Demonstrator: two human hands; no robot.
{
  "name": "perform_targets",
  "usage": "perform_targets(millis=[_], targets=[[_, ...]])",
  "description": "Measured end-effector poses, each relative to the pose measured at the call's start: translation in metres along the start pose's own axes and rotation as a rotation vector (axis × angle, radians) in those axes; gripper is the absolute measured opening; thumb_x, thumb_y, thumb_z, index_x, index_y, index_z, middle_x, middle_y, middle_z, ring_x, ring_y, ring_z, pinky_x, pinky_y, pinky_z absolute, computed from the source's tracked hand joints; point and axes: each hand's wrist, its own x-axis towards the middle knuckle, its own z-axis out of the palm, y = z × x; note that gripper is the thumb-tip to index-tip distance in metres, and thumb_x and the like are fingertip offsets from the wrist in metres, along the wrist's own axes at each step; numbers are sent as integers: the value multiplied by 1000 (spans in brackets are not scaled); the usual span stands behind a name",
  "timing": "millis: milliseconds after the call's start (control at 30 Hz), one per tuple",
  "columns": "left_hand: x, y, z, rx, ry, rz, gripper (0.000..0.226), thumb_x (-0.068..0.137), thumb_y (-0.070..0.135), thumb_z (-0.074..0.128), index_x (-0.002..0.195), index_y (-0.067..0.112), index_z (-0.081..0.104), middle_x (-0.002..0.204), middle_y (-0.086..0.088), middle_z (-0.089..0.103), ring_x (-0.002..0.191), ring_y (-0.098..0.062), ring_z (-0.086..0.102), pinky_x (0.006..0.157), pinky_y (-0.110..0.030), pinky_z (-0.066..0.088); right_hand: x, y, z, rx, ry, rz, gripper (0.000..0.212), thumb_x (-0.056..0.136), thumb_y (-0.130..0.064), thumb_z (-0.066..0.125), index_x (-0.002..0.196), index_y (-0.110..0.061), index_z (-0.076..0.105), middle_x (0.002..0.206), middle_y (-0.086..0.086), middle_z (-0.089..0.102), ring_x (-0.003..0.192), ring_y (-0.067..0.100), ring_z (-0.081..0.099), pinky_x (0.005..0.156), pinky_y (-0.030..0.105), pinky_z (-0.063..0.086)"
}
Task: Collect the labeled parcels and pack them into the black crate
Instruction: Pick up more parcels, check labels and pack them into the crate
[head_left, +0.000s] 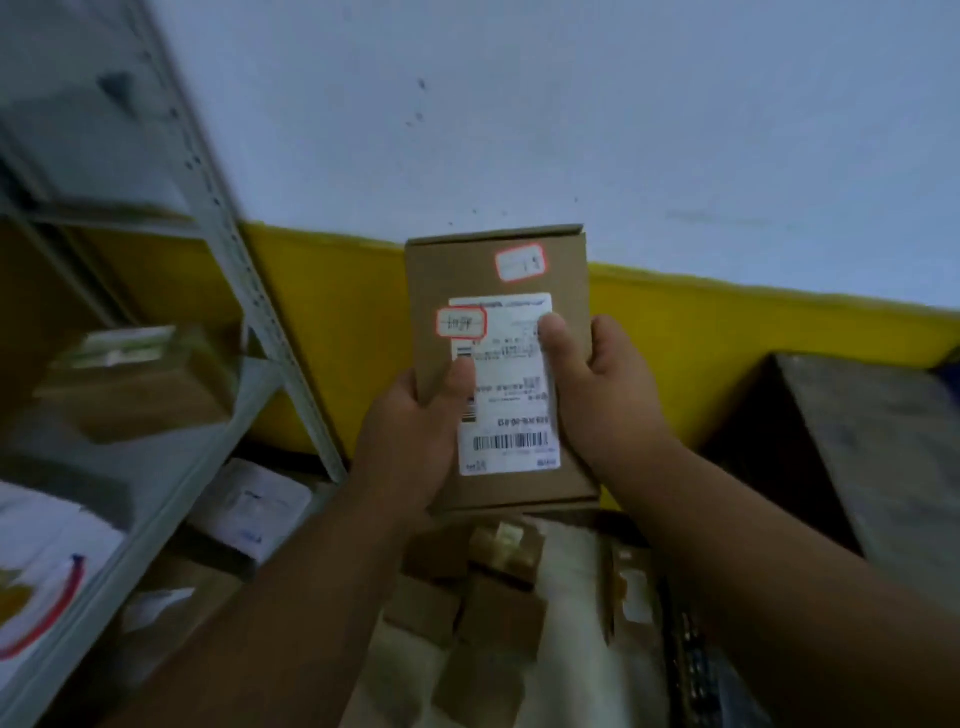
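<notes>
In front of the yellow wall band (332, 322), one cardboard parcel (498, 364) is held up by two hands: the left hand (415, 421) grips its left edge, the right hand (605, 384) its right edge, thumbs over the white shipping label (511, 395). The print is too blurred to read; a barcode and two red-bordered stickers show. Below the parcel, more boxes (493, 587) lie blurred.

A pale wall (571, 104) with a yellow lower band (332, 332) stands behind grey metal shelving (228, 218) in dim light.
</notes>
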Motion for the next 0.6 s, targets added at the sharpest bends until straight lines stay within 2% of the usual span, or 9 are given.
perform_targets(millis=[100, 200, 267, 333, 400, 533, 600], targets=[[-15, 28, -25, -47, 36, 60, 19, 85, 55, 62, 95, 39, 65, 94, 9, 76, 86, -13, 73, 80, -45, 60, -16, -28, 2, 45, 0, -113, 29, 94, -50, 54, 99, -21, 57, 81, -9, 69, 67, -7, 66, 45, 10, 46], [-30, 65, -43, -92, 147, 127, 42, 76, 69, 62, 99, 34, 67, 94, 6, 76, 86, -15, 74, 81, -47, 59, -26, -61, 5, 46, -12, -244, 25, 93, -52, 53, 93, -28, 52, 78, -10, 66, 68, -8, 65, 46, 12, 48], [-45, 85, -52, -81, 238, 184, 52, 70, 75, 56, 98, 32, 67, 91, 7, 76, 83, -13, 74, 78, -43, 59, -31, -83, 6, 35, -29, -325, 25, 92, -54, 51, 89, -29, 48, 75, -9, 64, 67, -8, 63, 45, 13, 48], [-62, 97, -59, -66, 311, 228, 52, 71, 72, 49, 98, 30, 67, 89, 8, 76, 79, -7, 73, 74, -35, 60, -37, -99, 4, 43, -68, -386, 25, 92, -53, 51, 88, -29, 47, 74, -8, 64, 66, -6, 64, 46, 16, 50], [-81, 103, -63, -29, 359, 242, 52, 76, 68, 47, 101, 28, 66, 89, 7, 76, 77, -4, 72, 69, -27, 59, -45, -108, 1, 71, -136, -401, 26, 92, -55, 51, 87, -29, 48, 76, -6, 67, 66, -1, 67, 52, 25, 57], [-120, 98, -66, 69, 495, 258, 32, 93, 53, 47, 94, 27, 66, 80, 12, 73, 70, 4, 68, 54, -11, 48, -68, -105, -2, 114, -284, -388, 29, 89, -59, 49, 91, -30, 51, 79, -5, 70, 66, 4, 70, 57, 36, 61], [-145, 94, -60, 99, 543, 234, 32, 91, 56, 45, 95, 32, 67, 80, 18, 73, 73, 8, 67, 56, -9, 47, -82, -96, -5, 120, -339, -404, 33, 88, -61, 46, 98, -30, 53, 82, -6, 70, 68, 7, 71, 59, 39, 62]])
